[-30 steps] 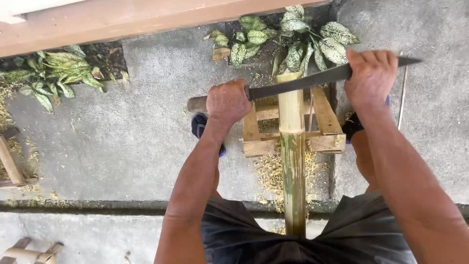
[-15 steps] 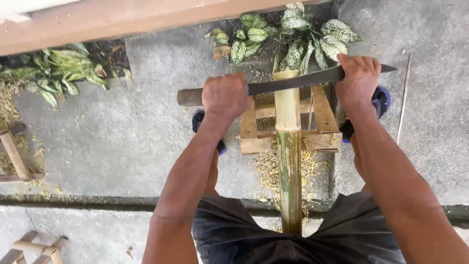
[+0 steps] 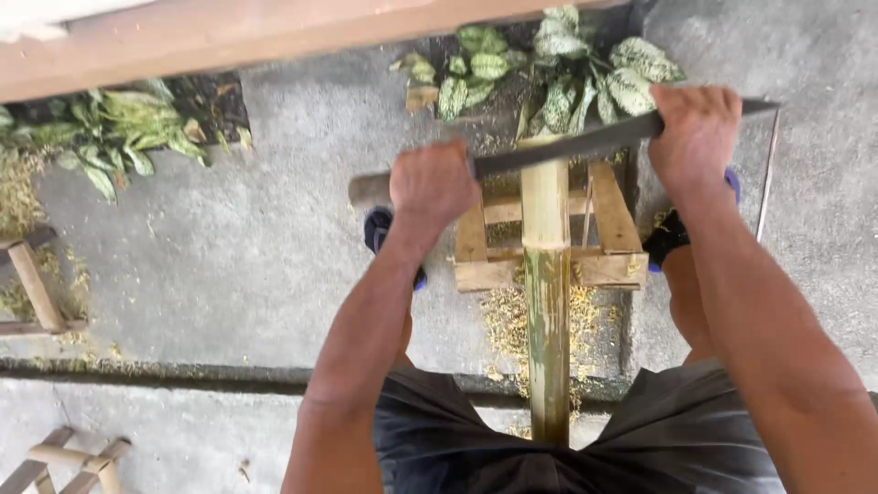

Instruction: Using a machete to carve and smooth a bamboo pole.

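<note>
A long dark blade (image 3: 567, 146) lies crosswise over the far end of a bamboo pole (image 3: 547, 274). My left hand (image 3: 432, 183) grips the blade's wooden handle at the left. My right hand (image 3: 697, 128) holds the blade near its tip at the right. The pole runs from between my legs out over a small wooden stand (image 3: 613, 265). Its far part is scraped pale yellow, while the near part is still green.
Yellow shavings (image 3: 508, 320) litter the concrete under the stand. Leafy plants (image 3: 558, 64) grow beyond the pole and more plants (image 3: 119, 137) at the left. Wooden frames (image 3: 37, 293) stand at the left edge. A thin stick (image 3: 766, 174) lies at the right.
Both hands and the blade have slid away from me along the pole, toward its far end.
</note>
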